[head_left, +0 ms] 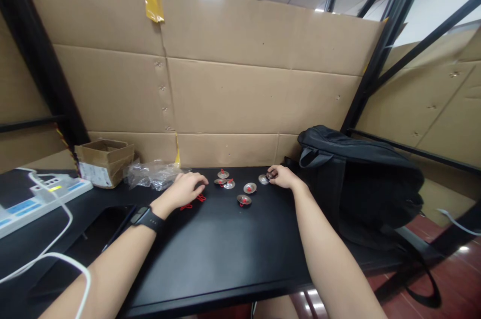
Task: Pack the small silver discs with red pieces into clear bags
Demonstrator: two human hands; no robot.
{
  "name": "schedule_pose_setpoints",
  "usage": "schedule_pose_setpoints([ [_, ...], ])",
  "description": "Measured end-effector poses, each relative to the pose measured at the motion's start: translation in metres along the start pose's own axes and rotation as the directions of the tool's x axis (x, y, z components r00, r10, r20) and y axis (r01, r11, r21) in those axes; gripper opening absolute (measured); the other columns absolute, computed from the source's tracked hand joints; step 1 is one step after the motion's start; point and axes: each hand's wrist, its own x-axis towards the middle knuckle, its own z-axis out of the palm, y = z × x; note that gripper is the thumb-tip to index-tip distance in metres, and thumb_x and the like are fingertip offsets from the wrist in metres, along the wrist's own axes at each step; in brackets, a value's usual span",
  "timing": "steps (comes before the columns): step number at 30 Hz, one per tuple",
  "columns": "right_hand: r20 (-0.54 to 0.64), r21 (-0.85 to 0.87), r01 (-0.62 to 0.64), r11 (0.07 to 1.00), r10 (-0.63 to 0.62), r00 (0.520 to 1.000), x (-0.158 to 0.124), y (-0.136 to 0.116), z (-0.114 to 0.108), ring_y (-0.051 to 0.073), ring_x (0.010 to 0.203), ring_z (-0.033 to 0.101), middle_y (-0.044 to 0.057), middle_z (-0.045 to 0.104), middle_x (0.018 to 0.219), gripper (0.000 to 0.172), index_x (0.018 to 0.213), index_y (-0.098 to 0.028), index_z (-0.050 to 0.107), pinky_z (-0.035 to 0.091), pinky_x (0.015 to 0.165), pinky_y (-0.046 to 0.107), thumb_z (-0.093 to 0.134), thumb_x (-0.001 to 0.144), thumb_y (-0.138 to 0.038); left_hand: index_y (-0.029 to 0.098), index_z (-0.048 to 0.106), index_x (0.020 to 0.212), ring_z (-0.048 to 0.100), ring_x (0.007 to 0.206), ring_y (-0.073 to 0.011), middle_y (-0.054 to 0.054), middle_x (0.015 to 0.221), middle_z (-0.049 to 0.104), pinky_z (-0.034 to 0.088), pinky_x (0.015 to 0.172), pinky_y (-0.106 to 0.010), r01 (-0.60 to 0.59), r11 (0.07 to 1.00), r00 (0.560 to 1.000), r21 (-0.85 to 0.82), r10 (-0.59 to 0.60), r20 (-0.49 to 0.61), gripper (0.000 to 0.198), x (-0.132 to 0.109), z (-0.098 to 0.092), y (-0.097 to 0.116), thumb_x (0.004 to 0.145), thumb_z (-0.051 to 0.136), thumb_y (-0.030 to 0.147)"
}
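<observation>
Several small metal finger cymbals, some with red cords, lie on the black table. My right hand [283, 177] pinches a dark finger cymbal [269, 177] at the right end of the group. Beside it, partly overlapped, a shiny finger cymbal [262, 179] rests on the table. My left hand [188, 189] hovers or rests at the left, fingers loosely spread, holding nothing that I can see. Red cords [201, 198] lie just under its thumb side. Between my hands are a cymbal with a red loop [244, 200], a tilted cymbal [250, 188] and a cluster further left.
Crumpled clear plastic [148, 174] and a small open cardboard box [105, 158] stand at the back left. A white power strip [48, 199] with cables lies far left, near a dark flat device [90, 236]. A black backpack [361, 184] fills the right side. Cardboard [240, 103] walls the back.
</observation>
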Motion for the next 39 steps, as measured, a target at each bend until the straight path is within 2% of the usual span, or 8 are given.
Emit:
schedule_pose_setpoints([
  [9, 0.015, -0.029, 0.005, 1.0, -0.005, 1.0, -0.002, -0.004, 0.0, 0.016, 0.084, 0.068, 0.003, 0.074, 0.097, 0.048, 0.105, -0.02, 0.073, 0.049, 0.075, 0.022, 0.082, 0.058, -0.014, 0.027, 0.063, 0.119, 0.055, 0.119, -0.0288, -0.009, 0.129, 0.064, 0.037, 0.098, -0.045, -0.067, 0.996, 0.998, 0.059, 0.068, -0.009, 0.03, 0.004, 0.026, 0.029, 0.093, 0.05, 0.031],
  [14, -0.053, -0.038, -0.025, 0.999, 0.023, 0.998, -0.003, -0.003, 0.0, 0.018, 0.08, 0.067, 0.005, 0.074, 0.091, 0.045, 0.101, -0.017, 0.073, 0.048, 0.072, 0.024, 0.081, 0.057, -0.016, 0.026, 0.061, 0.12, 0.048, 0.131, -0.0293, -0.01, 0.142, 0.055, 0.036, 0.1, -0.047, -0.09, 0.994, 0.996, 0.054, 0.09, 0.019, 0.029, 0.006, 0.032, 0.035, 0.096, 0.047, 0.034],
  [20, -0.134, -0.011, 0.012, 1.0, -0.014, 0.991, -0.004, -0.013, 0.003, 0.017, 0.081, 0.067, 0.004, 0.074, 0.091, 0.039, 0.1, -0.018, 0.073, 0.047, 0.071, 0.022, 0.079, 0.061, -0.02, 0.027, 0.057, 0.132, 0.047, 0.132, -0.0301, -0.009, 0.143, 0.057, 0.034, 0.101, -0.049, -0.098, 0.992, 0.994, 0.082, 0.093, 0.061, 0.037, 0.009, 0.037, 0.033, 0.097, 0.045, 0.03],
  [27, -0.104, 0.026, 0.086, 0.996, -0.083, 0.991, 0.001, -0.019, 0.013, 0.018, 0.082, 0.07, 0.005, 0.076, 0.087, 0.034, 0.094, -0.018, 0.075, 0.049, 0.073, 0.023, 0.084, 0.063, -0.028, 0.023, 0.063, 0.121, 0.058, 0.121, -0.026, -0.009, 0.133, 0.063, 0.038, 0.098, -0.044, -0.095, 0.992, 0.994, 0.084, 0.1, -0.054, 0.032, 0.007, 0.03, 0.027, 0.095, 0.045, 0.023],
  [30, -0.084, 0.038, 0.07, 0.997, -0.067, 0.994, 0.001, -0.017, 0.013, 0.02, 0.084, 0.071, 0.007, 0.077, 0.089, 0.035, 0.093, -0.017, 0.076, 0.05, 0.074, 0.025, 0.086, 0.062, -0.03, 0.023, 0.061, 0.123, 0.06, 0.119, -0.0247, -0.008, 0.134, 0.062, 0.042, 0.097, -0.042, -0.098, 0.994, 0.991, 0.045, 0.101, -0.091, 0.033, 0.008, 0.026, 0.023, 0.095, 0.044, 0.023],
  [32, -0.068, 0.043, 0.072, 0.996, -0.069, 0.995, 0.001, -0.017, 0.012, 0.021, 0.087, 0.071, 0.007, 0.078, 0.092, 0.028, 0.091, -0.017, 0.077, 0.051, 0.076, 0.025, 0.083, 0.068, -0.031, 0.022, 0.06, 0.126, 0.059, 0.121, -0.0248, -0.009, 0.135, 0.061, 0.044, 0.099, -0.042, -0.098, 0.995, 0.988, 0.003, 0.097, -0.124, 0.034, 0.008, 0.024, 0.022, 0.095, 0.045, 0.024],
  [35, -0.04, 0.047, 0.091, 0.995, -0.089, 0.995, 0.001, -0.018, 0.01, 0.02, 0.09, 0.072, 0.006, 0.079, 0.095, 0.015, 0.092, -0.019, 0.078, 0.051, 0.081, 0.024, 0.074, 0.078, -0.024, 0.022, 0.06, 0.126, 0.059, 0.122, -0.0245, -0.008, 0.133, 0.062, 0.044, 0.105, -0.04, -0.115, 0.991, 0.977, -0.072, 0.1, -0.187, 0.035, 0.01, 0.019, 0.022, 0.095, 0.046, 0.025],
  [39, -0.046, 0.028, 0.079, 0.996, -0.078, 0.996, 0.002, -0.019, 0.011, 0.02, 0.094, 0.072, 0.007, 0.078, 0.098, 0.017, 0.096, -0.019, 0.078, 0.051, 0.083, 0.025, 0.073, 0.08, -0.02, 0.021, 0.062, 0.121, 0.061, 0.118, -0.0232, -0.008, 0.129, 0.065, 0.046, 0.106, -0.039, -0.141, 0.98, 0.961, -0.138, 0.102, -0.255, 0.032, 0.01, 0.012, 0.026, 0.094, 0.045, 0.023],
])
